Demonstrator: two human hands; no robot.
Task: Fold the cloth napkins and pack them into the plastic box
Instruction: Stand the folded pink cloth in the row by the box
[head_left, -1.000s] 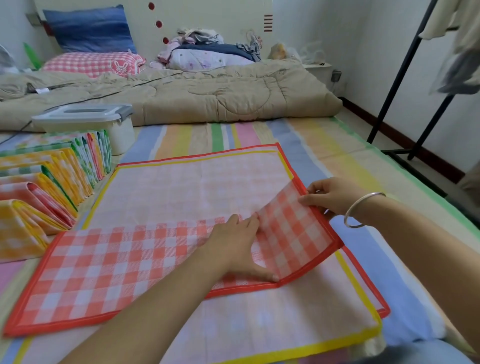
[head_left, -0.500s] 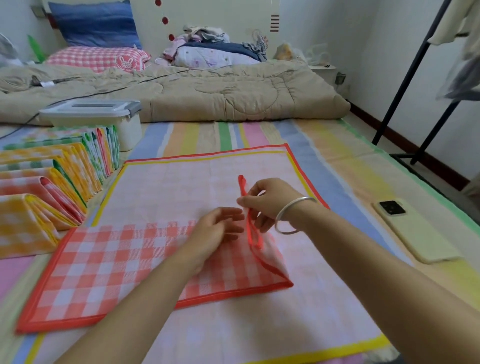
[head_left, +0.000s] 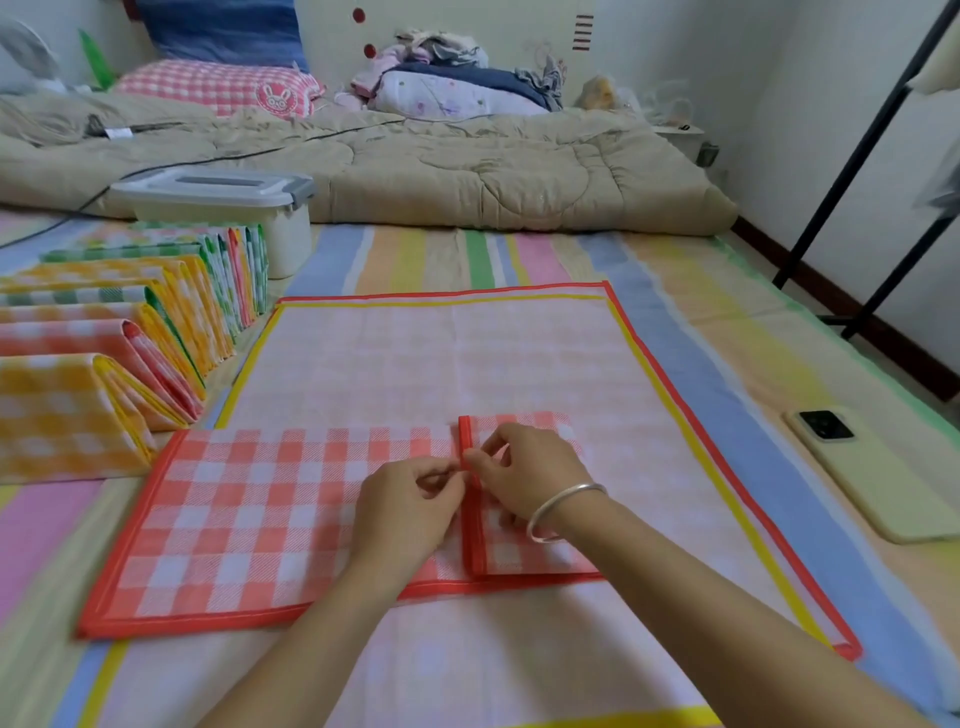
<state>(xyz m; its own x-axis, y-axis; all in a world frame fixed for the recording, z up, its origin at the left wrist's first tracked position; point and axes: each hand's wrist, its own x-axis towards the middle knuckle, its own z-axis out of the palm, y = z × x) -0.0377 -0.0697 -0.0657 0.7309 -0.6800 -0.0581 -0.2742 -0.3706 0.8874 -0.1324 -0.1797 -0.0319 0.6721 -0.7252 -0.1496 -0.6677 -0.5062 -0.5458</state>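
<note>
A red-checked napkin (head_left: 244, 514) with a red hem lies folded into a long strip on top of flat unfolded napkins (head_left: 441, 358). Its right end is folded over to the left, the red hem standing as a vertical line near the strip's middle. My right hand (head_left: 524, 478), with a silver bangle on the wrist, pinches that hem. My left hand (head_left: 410, 509) meets it from the left, fingertips pinching the same hem. The white plastic box (head_left: 223, 208) with a grey lid stands shut at the back left.
A row of several folded napkins (head_left: 114, 358) in yellow, red and green leans along the left. A phone (head_left: 862, 467) lies on the striped mat at the right. A beige quilt (head_left: 415, 166) and pillows lie behind. A black rack (head_left: 857, 171) stands at the right.
My right hand has carried the napkin's right end over to the left and laid it flat on the strip. My left hand lifted off the cloth and came to the hem.
</note>
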